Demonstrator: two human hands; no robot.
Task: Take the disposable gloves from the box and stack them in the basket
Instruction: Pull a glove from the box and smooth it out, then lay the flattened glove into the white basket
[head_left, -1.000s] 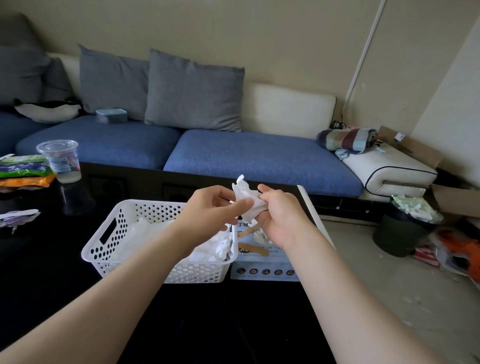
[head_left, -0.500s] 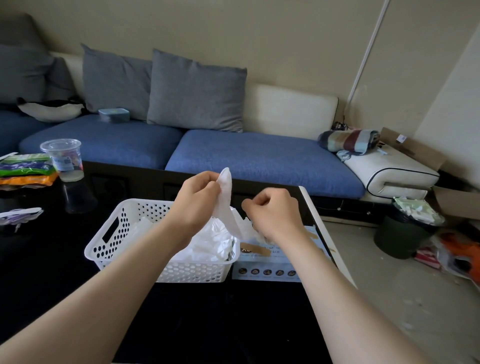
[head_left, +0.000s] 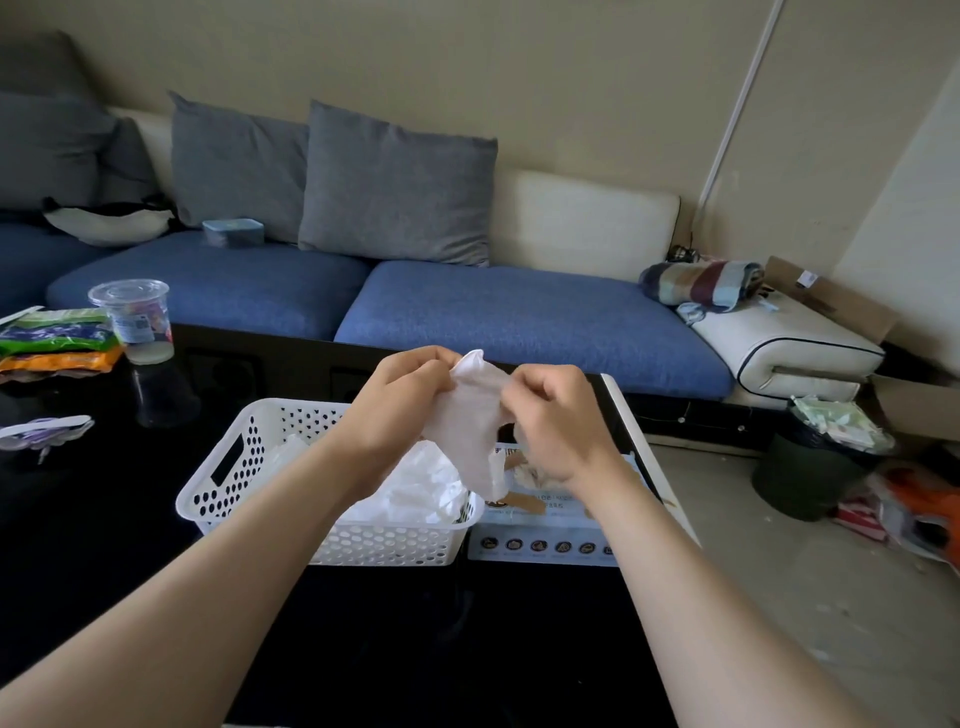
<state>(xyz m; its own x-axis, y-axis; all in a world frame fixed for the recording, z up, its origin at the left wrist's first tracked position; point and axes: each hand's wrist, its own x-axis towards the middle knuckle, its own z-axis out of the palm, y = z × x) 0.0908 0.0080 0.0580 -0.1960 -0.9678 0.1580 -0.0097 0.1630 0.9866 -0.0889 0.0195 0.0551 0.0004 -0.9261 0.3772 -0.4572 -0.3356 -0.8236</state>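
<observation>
At frame centre my left hand (head_left: 400, 415) and right hand (head_left: 558, 423) pinch one thin glove (head_left: 467, 423) in curled fingers (head_left: 434, 366), held stretched above the basket (head_left: 249, 452) beside the box (head_left: 550, 527), probably so it stacks flat.

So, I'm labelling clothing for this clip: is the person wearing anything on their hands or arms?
No. The left hand and right hand are bare: no worn glove, ring or watch visible. The left forearm and right forearm are bare too, with no sleeve showing down to the frame's edge.

Perforated white plastic basket (head_left: 244, 470) on glossy black table (head_left: 104, 519).
</observation>
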